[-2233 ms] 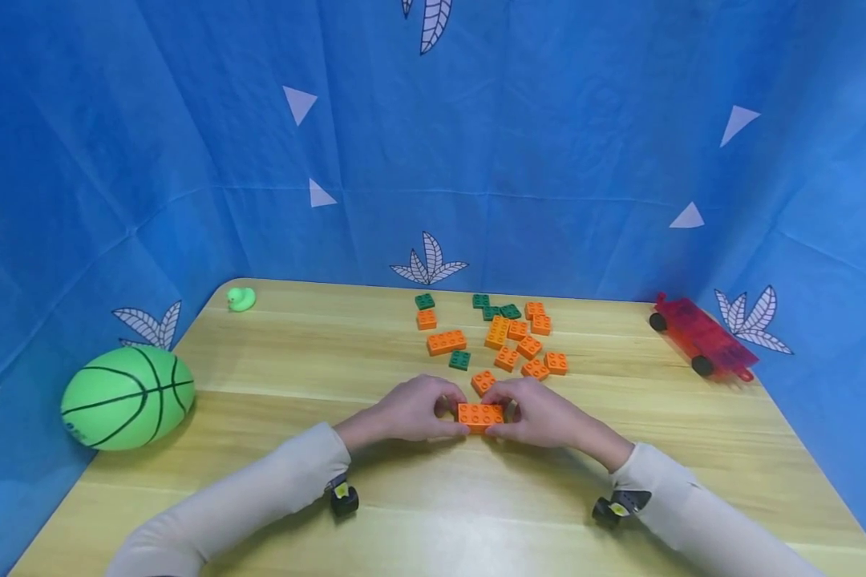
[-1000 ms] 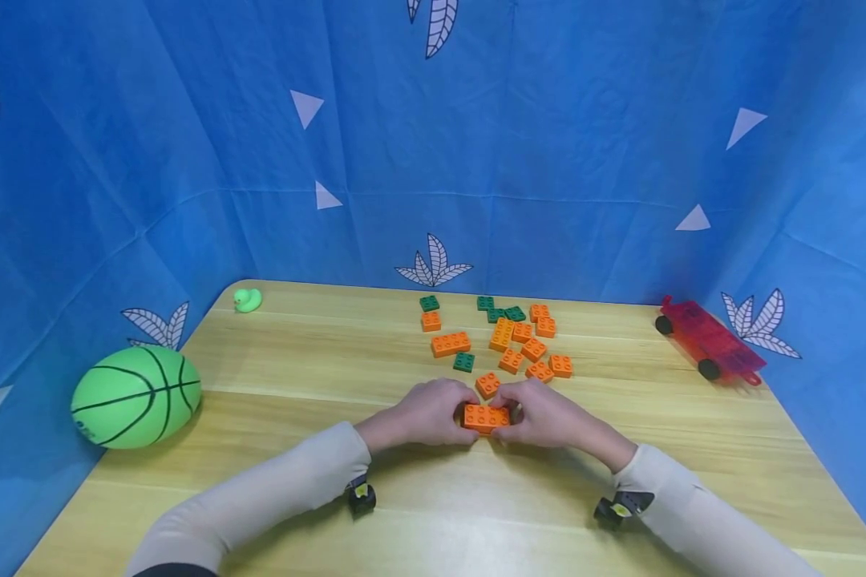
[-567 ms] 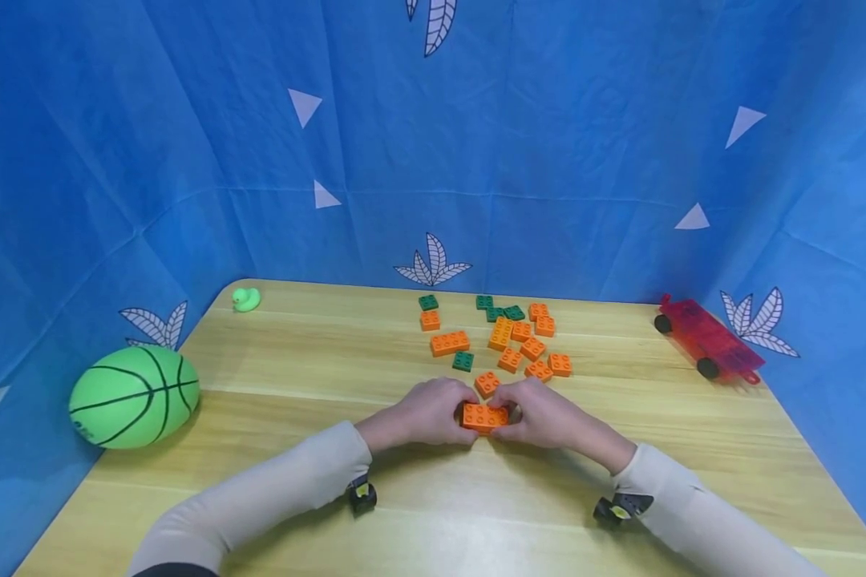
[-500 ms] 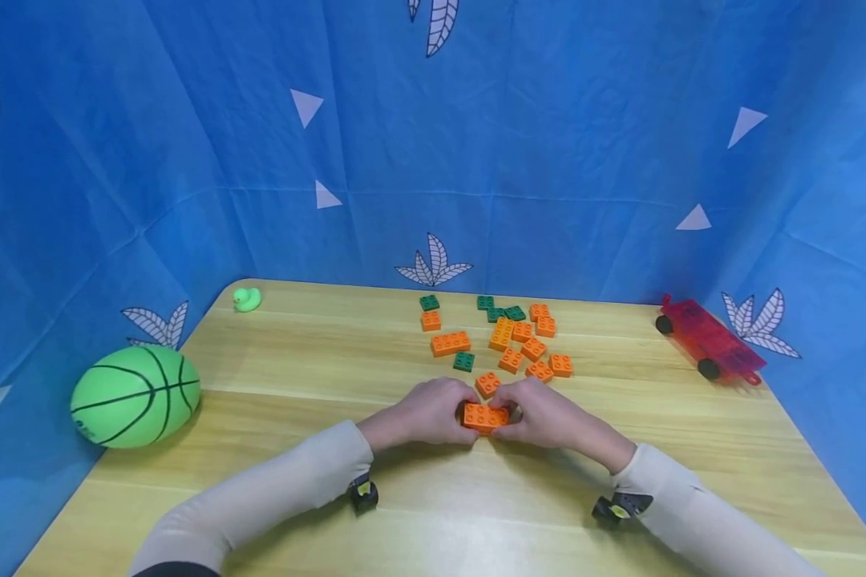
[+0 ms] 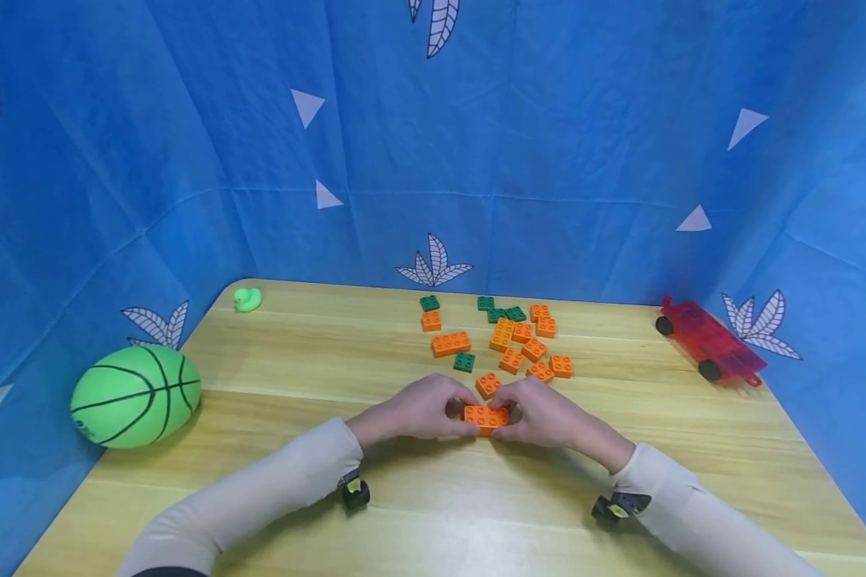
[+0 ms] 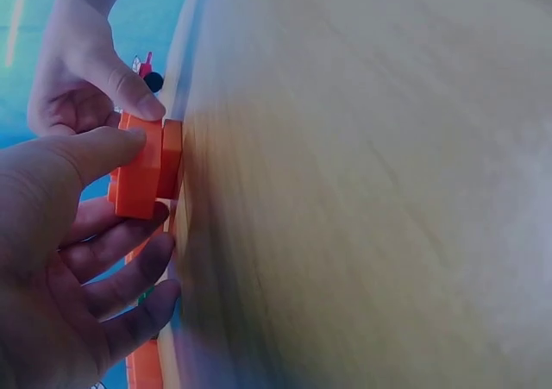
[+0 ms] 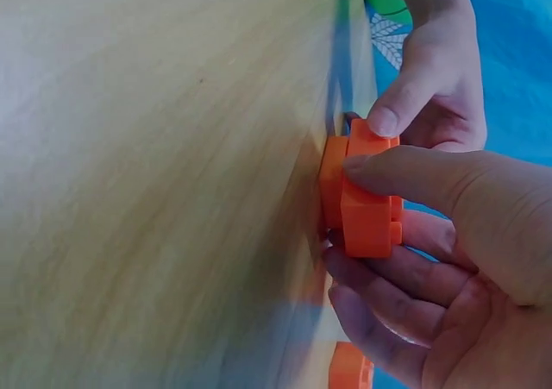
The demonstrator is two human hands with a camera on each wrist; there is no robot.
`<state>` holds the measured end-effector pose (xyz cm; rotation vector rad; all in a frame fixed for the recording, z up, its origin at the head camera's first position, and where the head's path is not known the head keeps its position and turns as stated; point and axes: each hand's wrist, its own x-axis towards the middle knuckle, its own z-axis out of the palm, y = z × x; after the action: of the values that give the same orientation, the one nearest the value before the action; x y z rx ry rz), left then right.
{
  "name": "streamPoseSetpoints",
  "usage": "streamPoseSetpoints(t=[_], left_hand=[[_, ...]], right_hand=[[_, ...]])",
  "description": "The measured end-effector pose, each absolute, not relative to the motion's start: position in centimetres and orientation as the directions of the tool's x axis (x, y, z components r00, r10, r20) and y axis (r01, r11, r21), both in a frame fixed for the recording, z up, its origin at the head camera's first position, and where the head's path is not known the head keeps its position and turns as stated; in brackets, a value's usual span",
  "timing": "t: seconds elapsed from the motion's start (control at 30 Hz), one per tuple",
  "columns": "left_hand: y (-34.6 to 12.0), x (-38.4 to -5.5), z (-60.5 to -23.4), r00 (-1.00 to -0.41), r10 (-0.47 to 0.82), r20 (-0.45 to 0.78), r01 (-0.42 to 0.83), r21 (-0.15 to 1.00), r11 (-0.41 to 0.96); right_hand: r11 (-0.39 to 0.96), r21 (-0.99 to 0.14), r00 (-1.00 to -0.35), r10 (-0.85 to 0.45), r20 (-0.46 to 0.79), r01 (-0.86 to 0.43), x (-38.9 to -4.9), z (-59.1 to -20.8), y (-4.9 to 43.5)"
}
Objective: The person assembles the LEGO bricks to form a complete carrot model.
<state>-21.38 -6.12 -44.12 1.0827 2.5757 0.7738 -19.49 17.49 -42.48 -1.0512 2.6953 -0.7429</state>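
Observation:
Both hands meet at an orange toy building brick [image 5: 486, 417] near the middle of the table, its studs facing up. The left hand [image 5: 426, 407] pinches its left end, the thumb along the front face in the left wrist view and the other fingers curled behind. From the other side, the right hand [image 5: 541, 410] pinches the right end between thumb and fingers. In the left wrist view a second orange brick [image 6: 172, 159] sits under the upper one, against the tabletop, with a thin gap line between them. Just behind the hands lies a small square orange brick [image 5: 487, 385].
Several loose orange bricks [image 5: 533, 349] and green bricks [image 5: 464, 362] lie beyond the hands, with a long orange brick [image 5: 451, 344] among them. A green ball [image 5: 136, 397] and a green duck [image 5: 248, 300] are at left. A red toy car [image 5: 709, 342] stands at right.
Since half a second ago the left hand has shifted slightly left, and the gap inside its thumb and index finger looks wider. The right hand and the loose bricks stay put.

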Motion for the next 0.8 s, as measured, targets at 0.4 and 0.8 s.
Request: streamPoseSetpoints(t=[0.4,0.8], left_hand=[[-6.26,-21.46,-44.31,-0.715,0.698,-0.039,0.565,0.556,0.610],[-6.44,-21.41,-44.51,-0.738,0.673,-0.042,0.543,0.557,0.629]], right_hand=[[0.627,-0.524,-0.759,-0.649,0.057,-0.576,-19.41,-43.02,17.49],[0.633,-0.501,-0.755,-0.653,0.063,-0.590,-19.49,-43.06,17.23]])
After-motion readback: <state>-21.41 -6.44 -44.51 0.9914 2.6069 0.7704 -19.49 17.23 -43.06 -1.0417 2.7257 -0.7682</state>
